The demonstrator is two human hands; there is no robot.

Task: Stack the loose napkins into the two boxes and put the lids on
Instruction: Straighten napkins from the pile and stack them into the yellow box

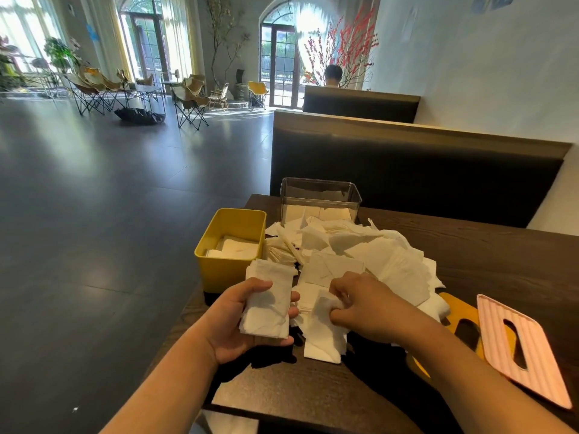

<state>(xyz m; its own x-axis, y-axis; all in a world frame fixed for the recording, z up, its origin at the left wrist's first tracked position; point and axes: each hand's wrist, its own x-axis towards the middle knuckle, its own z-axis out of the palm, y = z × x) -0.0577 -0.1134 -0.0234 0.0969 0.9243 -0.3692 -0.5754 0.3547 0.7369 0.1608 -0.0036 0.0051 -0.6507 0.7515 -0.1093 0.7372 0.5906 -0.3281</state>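
Observation:
A heap of loose white napkins (360,255) covers the middle of the dark wooden table (488,255). My left hand (238,327) holds a small stack of napkins (269,302) upright above the table's near left part. My right hand (363,305) pinches one napkin (326,333) at the near edge of the heap. The yellow box (225,245) stands left of the heap with a few napkins inside. The clear box (319,198) stands behind the heap, also holding napkins. A pink slotted lid (520,349) lies at the right, over a yellow lid (460,314).
A dark upholstered bench back (407,170) rises just behind the table. The table's left edge drops to a dark floor (94,214). Folding chairs (188,101) stand far off, and a person (332,76) sits in a farther booth.

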